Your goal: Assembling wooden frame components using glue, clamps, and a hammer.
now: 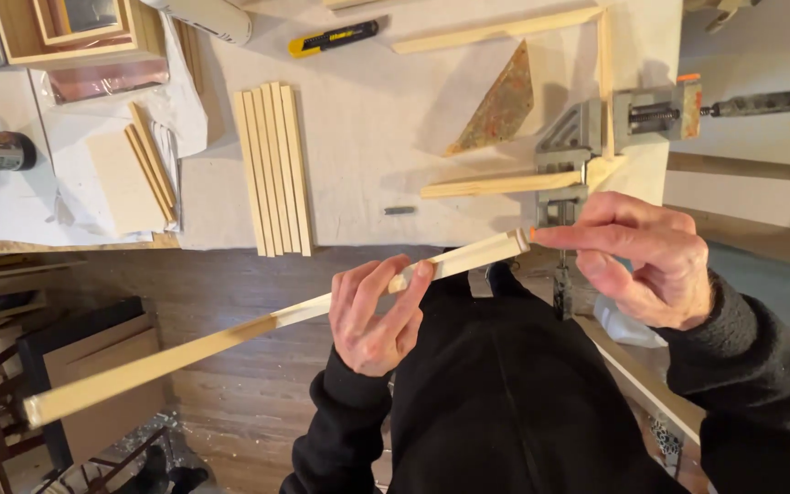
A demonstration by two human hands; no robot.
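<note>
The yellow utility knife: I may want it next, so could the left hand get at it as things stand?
Probably not at once: the left hand is gripping the long wooden strip, though the yellow utility knife lies uncovered on the table.

On the cloth-covered bench (368, 137) you had a row of short wooden strips (273, 169) lying side by side, with a yellow utility knife (333, 38) above them. A rust-stained triangular piece (500, 105) sat near the metal corner clamp (571, 155), which gripped two frame strips at a right angle. A wooden box (75, 32) stood at your far left.
</note>
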